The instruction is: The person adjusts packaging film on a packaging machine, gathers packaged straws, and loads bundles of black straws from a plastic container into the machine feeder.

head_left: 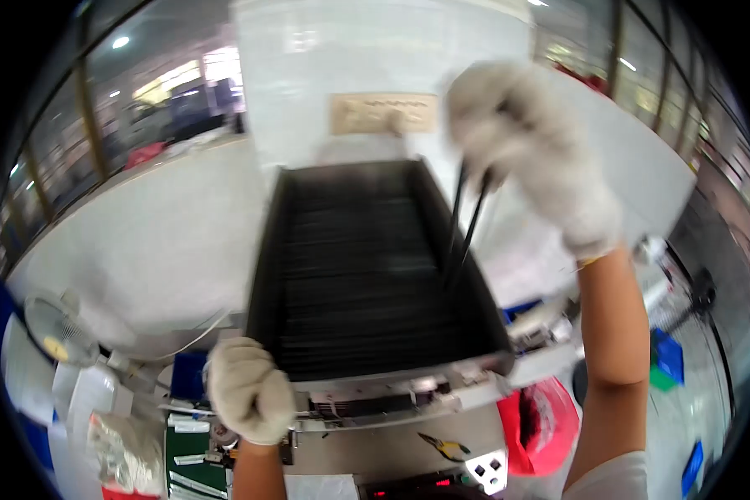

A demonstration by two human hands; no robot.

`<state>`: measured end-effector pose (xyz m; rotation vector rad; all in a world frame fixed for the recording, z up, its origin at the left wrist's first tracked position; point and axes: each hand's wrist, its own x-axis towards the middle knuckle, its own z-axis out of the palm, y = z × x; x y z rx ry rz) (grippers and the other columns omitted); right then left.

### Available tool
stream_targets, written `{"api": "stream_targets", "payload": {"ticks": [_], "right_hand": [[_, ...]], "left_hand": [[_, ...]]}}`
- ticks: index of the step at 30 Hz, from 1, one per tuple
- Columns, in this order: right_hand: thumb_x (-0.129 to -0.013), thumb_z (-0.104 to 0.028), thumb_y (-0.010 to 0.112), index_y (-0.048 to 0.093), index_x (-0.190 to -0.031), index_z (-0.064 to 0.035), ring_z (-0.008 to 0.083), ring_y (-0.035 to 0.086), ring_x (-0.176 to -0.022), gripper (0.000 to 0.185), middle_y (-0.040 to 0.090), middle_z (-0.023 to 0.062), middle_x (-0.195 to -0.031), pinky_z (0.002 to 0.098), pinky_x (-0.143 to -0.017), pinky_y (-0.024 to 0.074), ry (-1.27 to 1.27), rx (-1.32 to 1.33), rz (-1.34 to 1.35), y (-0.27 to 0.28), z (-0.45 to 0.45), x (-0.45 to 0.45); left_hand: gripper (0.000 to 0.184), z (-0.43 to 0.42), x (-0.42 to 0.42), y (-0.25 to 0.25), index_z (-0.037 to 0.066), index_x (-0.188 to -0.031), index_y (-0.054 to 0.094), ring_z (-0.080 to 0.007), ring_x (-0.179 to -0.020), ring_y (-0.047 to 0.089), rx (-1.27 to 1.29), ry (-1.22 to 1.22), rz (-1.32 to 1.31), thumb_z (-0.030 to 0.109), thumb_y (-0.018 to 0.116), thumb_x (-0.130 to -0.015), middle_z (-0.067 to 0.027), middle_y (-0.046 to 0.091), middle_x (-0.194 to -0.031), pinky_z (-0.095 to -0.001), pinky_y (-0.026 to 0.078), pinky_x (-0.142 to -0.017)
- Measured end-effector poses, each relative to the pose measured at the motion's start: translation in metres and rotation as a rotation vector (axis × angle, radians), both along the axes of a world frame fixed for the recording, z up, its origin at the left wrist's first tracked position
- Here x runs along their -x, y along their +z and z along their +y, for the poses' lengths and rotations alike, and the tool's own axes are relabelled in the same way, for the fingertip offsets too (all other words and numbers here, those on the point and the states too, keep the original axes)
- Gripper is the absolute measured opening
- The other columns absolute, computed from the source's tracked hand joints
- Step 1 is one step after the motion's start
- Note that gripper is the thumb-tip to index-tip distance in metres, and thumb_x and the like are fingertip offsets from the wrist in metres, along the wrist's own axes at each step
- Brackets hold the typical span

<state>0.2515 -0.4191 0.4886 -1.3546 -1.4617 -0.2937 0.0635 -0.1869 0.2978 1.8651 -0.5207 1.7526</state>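
A dark rectangular tray point(367, 275) with raised walls lies in the middle, its inside lined with blurred dark ridges. My left hand point(250, 390), in a whitish glove, is closed at the tray's near left corner; what it grips, if anything, is hidden. High on the right, my right hand point(517, 125), gloved too and blurred by motion, is closed on thin black rods point(472, 221). The rods hang down over the tray's right wall.
Yellow-handled pliers point(446, 447) lie below the tray, beside a red bag point(542, 425). A fan point(58, 329) stands at the left, above a green board point(193, 454) with pale strips. Behind the tray rises a white panel point(308, 50).
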Motion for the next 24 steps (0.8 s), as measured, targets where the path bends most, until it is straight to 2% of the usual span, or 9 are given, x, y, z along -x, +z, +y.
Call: {"api": "stream_targets", "payload": {"ticks": [2,5,8,12,15,17,20,22,24], "right_hand": [[-0.092,-0.008,0.057,0.057,-0.115,-0.0015,0.0131,0.062,-0.063,0.024,0.063,0.0095,-0.087,0.0228,-0.051,0.051,-0.499,-0.158,-0.02,0.017,-0.072,0.047],[-0.091,-0.004,0.054,0.055,-0.116,0.0065,0.0158,0.064,-0.063,0.027,0.062,0.0136,-0.085,0.0247,-0.05,0.0518,-0.662,-0.391,-0.074,-0.004,-0.177,0.087],[-0.089,-0.001,0.061,0.056,-0.108,-0.0042,0.0138,0.063,-0.066,0.019,0.063,0.0098,-0.082,0.022,-0.052,0.0512,-0.894,-0.481,0.093,-0.063,-0.235,0.13],[-0.086,0.002,0.062,0.054,-0.106,-0.0048,0.0114,0.054,-0.07,0.022,0.056,0.0072,-0.082,0.0281,-0.058,0.0526,-1.049,-0.146,0.129,-0.18,-0.298,0.125],[-0.082,-0.007,0.069,0.055,-0.12,-0.0052,0.0248,0.064,-0.086,0.04,0.061,0.0148,-0.103,0.0366,-0.075,0.0536,-1.344,0.366,0.15,-0.303,-0.338,0.119],[-0.081,-0.011,0.07,0.046,-0.139,-0.0035,0.0319,0.054,-0.123,0.062,0.054,0.0168,-0.135,0.0367,-0.097,0.0474,-1.397,0.656,0.434,-0.342,-0.326,0.144],[-0.081,-0.006,0.066,0.045,-0.139,-0.0004,0.0293,0.058,-0.117,0.062,0.052,0.0166,-0.135,0.0336,-0.085,0.053,-1.352,0.347,0.684,-0.429,-0.334,0.172],[-0.082,-0.011,0.066,0.054,-0.131,-0.0038,0.0325,0.065,-0.101,0.051,0.061,0.0179,-0.121,0.0364,-0.081,0.0536,-1.256,0.334,0.582,-0.472,-0.341,0.183],[-0.091,-0.019,0.066,0.045,-0.142,-0.004,0.0228,0.055,-0.111,0.058,0.055,0.0138,-0.134,0.032,-0.096,0.0445,-1.115,0.583,0.744,-0.466,-0.329,0.187]], "left_hand": [[0.02,0.002,0.003,-0.008,0.006,-0.084,0.049,-0.0251,-0.07,0.054,-0.001,0.053,0.045,-0.01,0.053,-0.071,-0.008,0.057,-0.079,-0.0428,0.05,-0.069],[0.017,0.002,0.007,-0.018,0.004,-0.085,0.047,-0.0269,-0.078,0.053,0.132,0.032,0.122,-0.012,0.044,-0.081,-0.0118,0.057,-0.085,-0.0445,0.048,-0.076],[0.015,-0.005,0.007,-0.019,0.001,-0.09,0.047,-0.0291,-0.085,0.055,0.193,0.042,0.133,-0.013,0.042,-0.088,-0.0153,0.059,-0.093,-0.0428,0.047,-0.081],[0.009,0.0,0.008,-0.026,-0.001,-0.085,0.054,-0.0231,-0.087,0.056,0.373,0.092,0.167,-0.001,0.049,-0.093,-0.0129,0.062,-0.092,-0.0355,0.046,-0.081],[0.011,-0.01,0.028,-0.003,-0.001,-0.089,0.06,-0.0167,-0.083,0.054,0.551,0.328,0.458,0.007,0.054,-0.093,-0.0096,0.063,-0.093,-0.0295,0.044,-0.076],[0.012,-0.022,0.033,0.03,-0.001,-0.098,0.064,-0.0154,-0.08,0.056,0.31,0.297,0.511,0.007,0.062,-0.089,-0.0079,0.066,-0.097,-0.0281,0.046,-0.076],[0.035,-0.062,0.007,0.109,-0.003,-0.112,0.064,-0.0217,-0.099,0.063,0.029,0.317,0.959,0.01,0.073,-0.081,-0.0159,0.067,-0.107,-0.0322,0.048,-0.092],[0.083,-0.036,-0.043,0.114,-0.003,-0.138,0.04,-0.0337,-0.131,0.043,-0.649,0.289,1.093,0.036,0.079,-0.075,-0.0232,0.046,-0.138,-0.0385,0.035,-0.11],[0.109,-0.029,-0.083,0.079,-0.008,-0.142,0.029,-0.0381,-0.141,0.027,-0.853,0.427,1.416,0.053,0.081,-0.067,-0.0286,0.031,-0.148,-0.0412,0.025,-0.116]]}}
